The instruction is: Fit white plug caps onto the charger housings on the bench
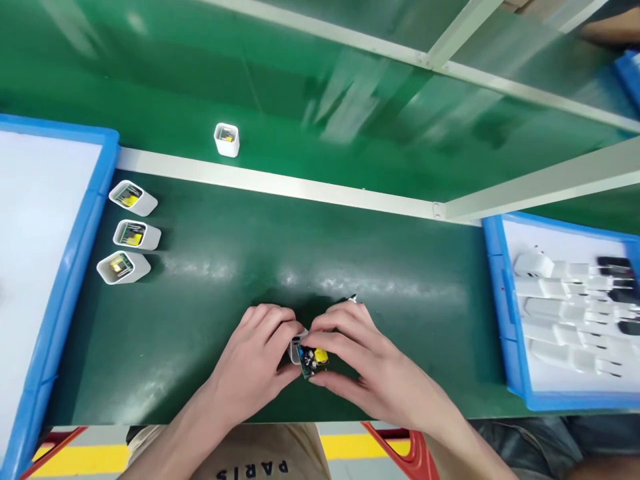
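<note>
Both hands meet over the near middle of the green mat [225, 267]. My left hand [260, 353] pinches a small white charger shell [296, 349]. My right hand [360, 360] grips a small circuit board [315, 360] with a yellow part on it, held against the shell's mouth. A bit of metal shows behind my right fingers, too small to name. Three white shells [131, 235] with yellow parts inside lie in a column at the left. One more shell [227, 139] stands on the far strip beyond the white rail.
A blue tray [75, 220] with a white lining sits at the left edge. At the right, another blue tray [497, 300] holds several white plug parts and some black ones. A white metal rail [300, 187] crosses the bench. Someone's arm [605, 30] shows at the top right.
</note>
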The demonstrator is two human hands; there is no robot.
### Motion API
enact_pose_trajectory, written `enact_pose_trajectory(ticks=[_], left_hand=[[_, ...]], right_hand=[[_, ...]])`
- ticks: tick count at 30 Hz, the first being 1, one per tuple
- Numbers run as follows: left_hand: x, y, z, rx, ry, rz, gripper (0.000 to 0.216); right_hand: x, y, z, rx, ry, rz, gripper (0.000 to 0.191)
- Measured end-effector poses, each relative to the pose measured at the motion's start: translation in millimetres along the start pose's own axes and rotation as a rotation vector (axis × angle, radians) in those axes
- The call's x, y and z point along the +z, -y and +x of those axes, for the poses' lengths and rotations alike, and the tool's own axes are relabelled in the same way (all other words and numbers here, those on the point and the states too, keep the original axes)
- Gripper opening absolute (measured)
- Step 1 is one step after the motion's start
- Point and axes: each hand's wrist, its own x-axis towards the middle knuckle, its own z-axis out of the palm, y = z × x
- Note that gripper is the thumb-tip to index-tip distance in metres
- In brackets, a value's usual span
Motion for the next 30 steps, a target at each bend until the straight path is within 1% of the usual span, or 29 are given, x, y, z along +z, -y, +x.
enact_pose_trajectory(ticks=[3,6,11,15,18,22,24,28,30], left_hand=[[0,1,-1,-0.001,0.001,0.008,0.028],[0,1,-2,0.002,0.0,0.017,0.029],[-2,1,-1,0.004,0.011,0.027,0.02],[-1,2,0,0.004,0.017,0.02,0.019],[0,2,0,0.017,0.006,0.018,0.022],[0,2,-1,0.017,0.004,0.025,0.021],[0,2,-1,0.016,0.002,0.029,0.019],[0,2,0,0.009,0.005,0.033,0.02],[0,2,0,0.0,0.014,0.03,0.02]], right_hand=[[2,2,1,-0.001,0.015,-0.053,0.02],[2,4,4,-0.018,0.03,-0.054,0.019],[7,8,8,-0.022,0.003,-0.081,0.024],[17,7,6,-0.025,-0.113,-0.147,0.017],[24,3,3,0.0,-0.195,-0.142,0.017],[33,-1,3,0.008,-0.286,-0.002,0.014],[39,-1,4,0.019,-0.337,0.067,0.017],[50,2,3,0.096,-0.406,0.156,0.024],[56,4,1,0.135,-0.444,0.188,0.025]])
